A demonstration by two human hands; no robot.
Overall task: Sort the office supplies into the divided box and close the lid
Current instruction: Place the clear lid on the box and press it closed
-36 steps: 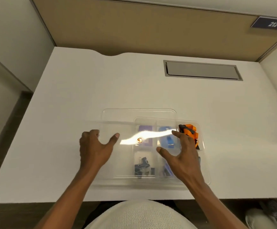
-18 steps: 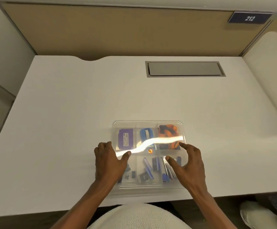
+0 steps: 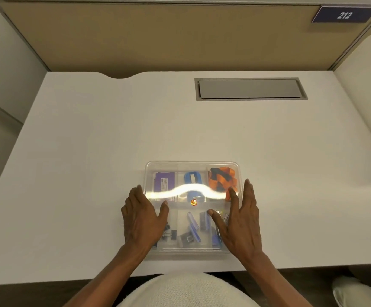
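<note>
A clear divided box (image 3: pixel 192 166) lies near the front edge of the white desk, its transparent lid flat on top with a bright glare streak across it. Under the lid I see a purple packet (image 3: pixel 164 180), a blue item (image 3: pixel 193 178), orange and black pieces (image 3: pixel 222 177), black binder clips (image 3: pixel 171 234) and blue and grey items (image 3: pixel 194 224). My left hand (image 3: pixel 143 218) lies palm down on the lid's left side, fingers spread. My right hand (image 3: pixel 238 220) lies palm down on the right side, fingers reaching over the right edge.
The white desk (image 3: pixel 91 162) has a grey cable hatch (image 3: pixel 250 88) at the back right. A tan partition (image 3: pixel 158 36) with a "212" plate (image 3: pixel 344 15) stands behind. A white shoe (image 3: pixel 355 291) shows at the bottom right, below the desk edge.
The lid, offset to the left a second ago, now sits squarely over the box. Both hands have slid outward to the lid's left and right sides.
</note>
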